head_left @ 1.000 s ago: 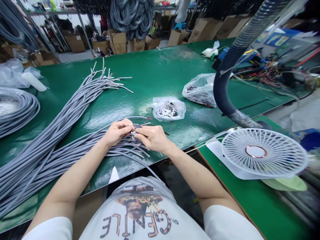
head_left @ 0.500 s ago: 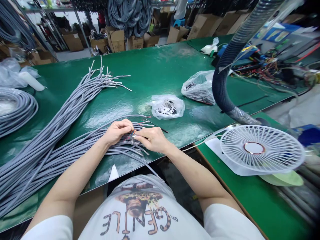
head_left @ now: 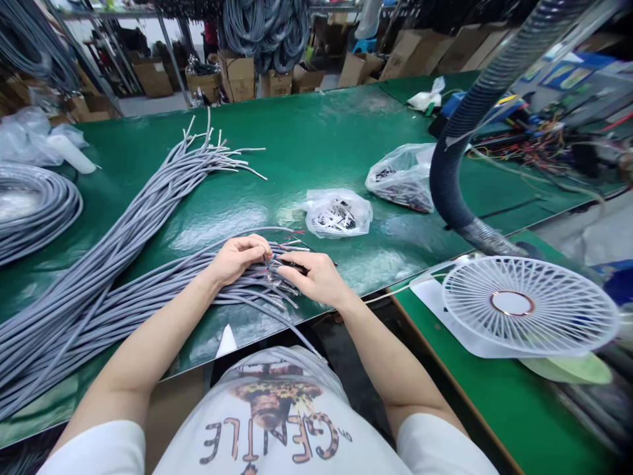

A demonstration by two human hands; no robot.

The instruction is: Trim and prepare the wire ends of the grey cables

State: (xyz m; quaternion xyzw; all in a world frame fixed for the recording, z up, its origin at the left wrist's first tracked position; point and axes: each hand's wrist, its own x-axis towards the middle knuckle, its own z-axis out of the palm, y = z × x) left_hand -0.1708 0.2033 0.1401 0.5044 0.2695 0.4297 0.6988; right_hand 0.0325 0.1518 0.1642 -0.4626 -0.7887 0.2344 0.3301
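Observation:
My left hand [head_left: 236,257] is curled, its fingertips pinching the stripped end of a grey cable [head_left: 270,262] where thin coloured wires fan out. My right hand [head_left: 316,277] is closed in a pinch on the same wire ends, and a thin dark piece shows under its fingers. Both hands rest on a pile of grey cables [head_left: 163,290] lying on the green table [head_left: 297,145]. A second, longer bundle of grey cables [head_left: 143,204] runs diagonally to the back left.
Two clear plastic bags of small parts, one near [head_left: 339,212] and one farther right [head_left: 403,177]. A ribbed dark hose [head_left: 459,125] hangs at right above a white fan [head_left: 529,305]. Coiled grey cable [head_left: 34,208] lies at left. Cardboard boxes [head_left: 237,76] stand behind.
My right hand has shifted slightly right and its fingers have drawn along the wire ends. My left hand keeps its pinch in the same place.

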